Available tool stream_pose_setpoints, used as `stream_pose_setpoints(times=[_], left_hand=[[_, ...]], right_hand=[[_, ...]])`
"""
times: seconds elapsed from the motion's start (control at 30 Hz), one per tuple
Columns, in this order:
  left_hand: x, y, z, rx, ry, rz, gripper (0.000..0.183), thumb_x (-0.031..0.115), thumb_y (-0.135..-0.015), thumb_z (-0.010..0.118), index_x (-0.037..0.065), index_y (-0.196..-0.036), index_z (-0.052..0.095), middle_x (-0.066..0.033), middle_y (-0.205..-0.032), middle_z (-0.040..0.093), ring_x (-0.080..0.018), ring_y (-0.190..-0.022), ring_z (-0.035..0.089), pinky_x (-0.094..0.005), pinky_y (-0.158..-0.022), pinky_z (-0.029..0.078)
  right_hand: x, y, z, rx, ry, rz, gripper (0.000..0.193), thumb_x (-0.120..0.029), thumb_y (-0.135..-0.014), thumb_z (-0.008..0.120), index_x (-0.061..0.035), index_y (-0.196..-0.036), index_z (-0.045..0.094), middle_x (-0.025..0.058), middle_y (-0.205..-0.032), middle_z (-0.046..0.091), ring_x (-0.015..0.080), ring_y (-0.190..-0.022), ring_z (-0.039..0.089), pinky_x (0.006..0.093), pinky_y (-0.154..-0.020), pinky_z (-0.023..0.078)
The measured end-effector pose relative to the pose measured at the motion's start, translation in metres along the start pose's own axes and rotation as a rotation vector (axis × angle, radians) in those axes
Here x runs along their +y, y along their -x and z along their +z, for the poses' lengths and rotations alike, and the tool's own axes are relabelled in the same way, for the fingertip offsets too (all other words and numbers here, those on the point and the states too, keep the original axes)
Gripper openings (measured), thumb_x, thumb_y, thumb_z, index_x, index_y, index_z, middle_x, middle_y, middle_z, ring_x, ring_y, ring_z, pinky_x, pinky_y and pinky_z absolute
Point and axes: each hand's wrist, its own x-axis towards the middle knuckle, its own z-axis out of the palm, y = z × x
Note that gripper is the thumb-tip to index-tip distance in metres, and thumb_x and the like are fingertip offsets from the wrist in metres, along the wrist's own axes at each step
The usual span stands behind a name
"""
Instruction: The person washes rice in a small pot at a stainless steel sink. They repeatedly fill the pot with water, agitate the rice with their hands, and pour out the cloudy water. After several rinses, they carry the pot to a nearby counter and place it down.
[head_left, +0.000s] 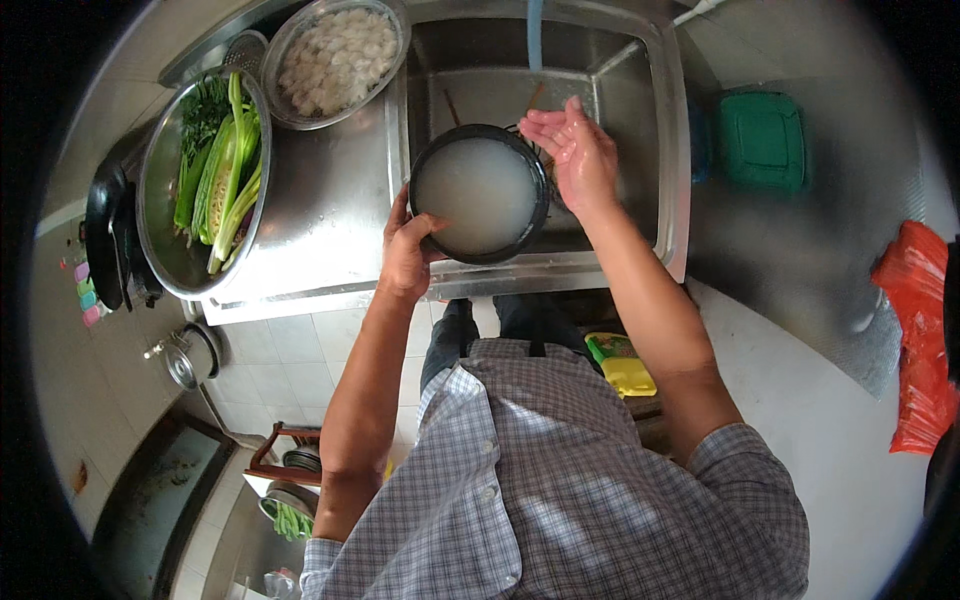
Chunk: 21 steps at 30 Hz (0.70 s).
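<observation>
A round black pot (543, 205) of cloudy, whitish water is held over the front of the steel sink (672, 150). My left hand (406, 250) grips its near left rim, thumb over the edge and the other fingers partly hidden outside the wall. Just right of the pot, my right hand (585, 160) is raised with the palm turned toward it. Its wet fingers are stretched out, slightly cupped, and hold nothing. Whatever lies under the cloudy water cannot be made out. Thin brown sticks show in the basin behind the pot.
A pale blue hose (535, 35) hangs over the sink's back edge. On the left counter stand a steel bowl (148, 215) of green vegetables and a clear bowl (402, 50) of whitish pieces. A green plastic container (762, 142) and a red plastic bag (912, 340) are to the right.
</observation>
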Motion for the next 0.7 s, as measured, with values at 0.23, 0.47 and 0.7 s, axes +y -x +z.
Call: stream_pose_setpoints(times=[0.23,0.47,0.7], left_hand=[[0.013,0.004,0.002,0.123,-0.191,-0.063,0.099,0.020,-0.076,0.070,0.005,-0.163,0.025,-0.0185,-0.137,0.055,-0.0329,-0.115,0.063,-0.0493,-0.083,0.060],[0.019,0.008,0.007,0.181,-0.294,-0.086,0.104,0.024,-0.074,0.072,0.005,-0.164,0.023,-0.0193,-0.138,0.055,-0.0308,-0.122,0.058,-0.0491,-0.079,0.056],[0.029,0.015,0.014,0.242,-0.341,-0.099,0.106,0.026,-0.073,0.074,0.005,-0.163,0.024,-0.0191,-0.134,0.059,-0.0309,-0.121,0.058,-0.0500,-0.078,0.054]], right_hand=[[0.041,-0.006,-0.020,0.185,-0.449,0.197,0.045,-0.042,-0.103,0.062,0.0023,-0.100,0.067,0.0222,-0.115,0.071,0.0366,-0.115,0.068,0.0501,-0.106,0.054],[0.059,-0.007,-0.025,0.224,-0.607,0.242,0.038,-0.036,-0.105,0.061,0.0022,-0.101,0.066,0.0211,-0.117,0.070,0.0349,-0.116,0.067,0.0506,-0.109,0.053],[0.073,-0.007,-0.028,0.233,-0.676,0.228,0.038,-0.034,-0.105,0.059,0.0033,-0.102,0.065,0.0217,-0.117,0.070,0.0370,-0.117,0.066,0.0535,-0.112,0.049]])
